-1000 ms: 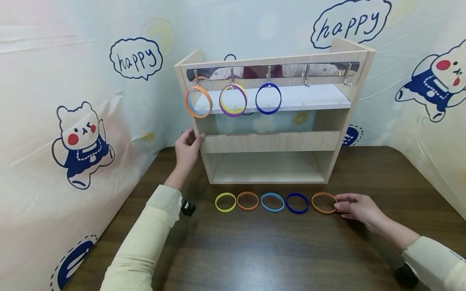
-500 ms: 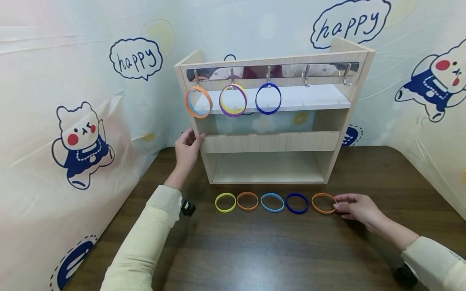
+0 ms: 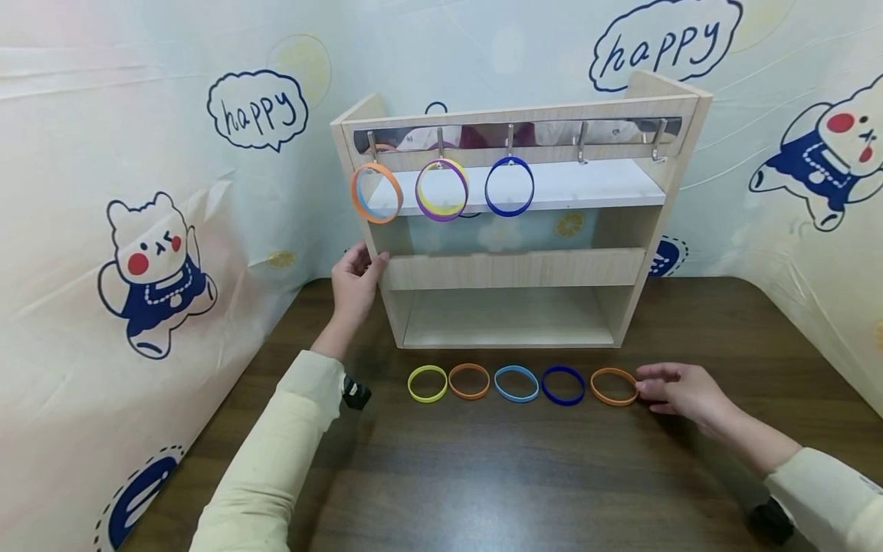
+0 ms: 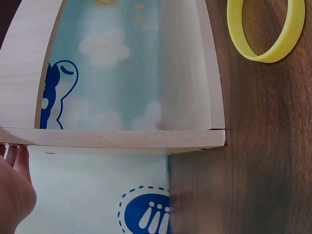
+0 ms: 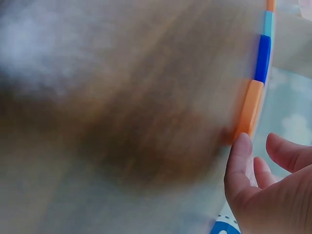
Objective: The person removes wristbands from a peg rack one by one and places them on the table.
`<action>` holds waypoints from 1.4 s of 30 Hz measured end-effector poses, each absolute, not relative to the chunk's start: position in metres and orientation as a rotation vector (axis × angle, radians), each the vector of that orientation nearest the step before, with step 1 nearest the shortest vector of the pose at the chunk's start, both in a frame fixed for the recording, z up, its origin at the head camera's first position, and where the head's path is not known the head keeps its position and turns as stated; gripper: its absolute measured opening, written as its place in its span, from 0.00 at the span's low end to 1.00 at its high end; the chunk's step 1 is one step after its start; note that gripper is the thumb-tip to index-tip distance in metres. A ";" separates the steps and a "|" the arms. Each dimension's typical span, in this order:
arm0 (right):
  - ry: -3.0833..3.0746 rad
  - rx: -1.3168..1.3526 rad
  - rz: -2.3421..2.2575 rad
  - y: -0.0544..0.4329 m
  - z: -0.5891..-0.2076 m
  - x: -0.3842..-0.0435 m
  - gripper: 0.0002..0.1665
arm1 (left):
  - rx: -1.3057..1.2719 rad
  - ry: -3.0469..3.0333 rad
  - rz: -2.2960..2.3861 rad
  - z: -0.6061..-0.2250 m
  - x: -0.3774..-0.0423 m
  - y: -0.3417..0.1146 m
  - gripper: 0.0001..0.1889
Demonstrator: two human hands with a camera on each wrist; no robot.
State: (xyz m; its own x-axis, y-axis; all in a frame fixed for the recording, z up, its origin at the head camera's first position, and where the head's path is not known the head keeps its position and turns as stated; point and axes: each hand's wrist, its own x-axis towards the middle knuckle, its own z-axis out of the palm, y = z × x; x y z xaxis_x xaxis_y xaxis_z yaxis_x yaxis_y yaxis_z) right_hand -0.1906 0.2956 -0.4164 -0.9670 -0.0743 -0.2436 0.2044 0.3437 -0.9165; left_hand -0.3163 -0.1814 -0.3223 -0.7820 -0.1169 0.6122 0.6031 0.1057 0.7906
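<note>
On the table, a row of silicone wristbands lies before a wooden shelf (image 3: 517, 270): yellow (image 3: 428, 384), orange (image 3: 470, 382), light blue (image 3: 516, 384), dark blue (image 3: 563, 386) and, rightmost, another orange wristband (image 3: 614, 386). My right hand (image 3: 679, 392) has its fingertips right at that last band's right edge. In the right wrist view its fingers are spread, with one tip at the end of the orange band (image 5: 250, 107). My left hand (image 3: 355, 284) holds the shelf's left side panel, thumb near the front edge. Its fingertips meet the panel (image 4: 112, 138) in the left wrist view.
Metal hooks line the shelf's upper board. From left to right hang an orange band (image 3: 377, 218) with a light blue one, a purple band (image 3: 442, 218) with a yellow one, and a dark blue band (image 3: 509, 213). Two right-hand hooks (image 3: 582, 146) are bare. Printed cloth (image 3: 159, 46) surrounds the table.
My right hand has shifted very slightly to the right at the orange wristband's edge. The left hand, the shelf and the wristbands have stayed in place.
</note>
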 end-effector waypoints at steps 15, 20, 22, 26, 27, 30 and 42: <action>2.448 0.026 -1.677 0.278 -0.385 -0.203 0.35 | -0.467 -1.850 -1.744 -0.320 -0.315 -0.181 0.19; 2.412 -0.059 -1.826 0.262 -0.369 -0.209 0.33 | -0.485 -1.850 -1.739 -0.319 -0.314 -0.181 0.19; 2.391 -0.086 -1.888 0.255 -0.363 -0.212 0.31 | -0.489 -1.850 -1.738 -0.319 -0.314 -0.181 0.19; 2.336 -0.132 -2.001 0.242 -0.352 -0.217 0.26 | -0.475 -1.853 -1.736 -0.320 -0.315 -0.181 0.19; 2.321 -0.144 -2.030 0.238 -0.349 -0.218 0.24 | -0.470 -1.855 -1.735 -0.320 -0.315 -0.181 0.19; 2.258 -0.177 -2.131 0.229 -0.341 -0.222 0.21 | -0.468 -1.858 -1.736 -0.321 -0.314 -0.181 0.19; 2.140 -0.265 -2.368 0.192 -0.301 -0.235 0.28 | -0.459 -1.850 -1.762 -0.321 -0.315 -0.181 0.20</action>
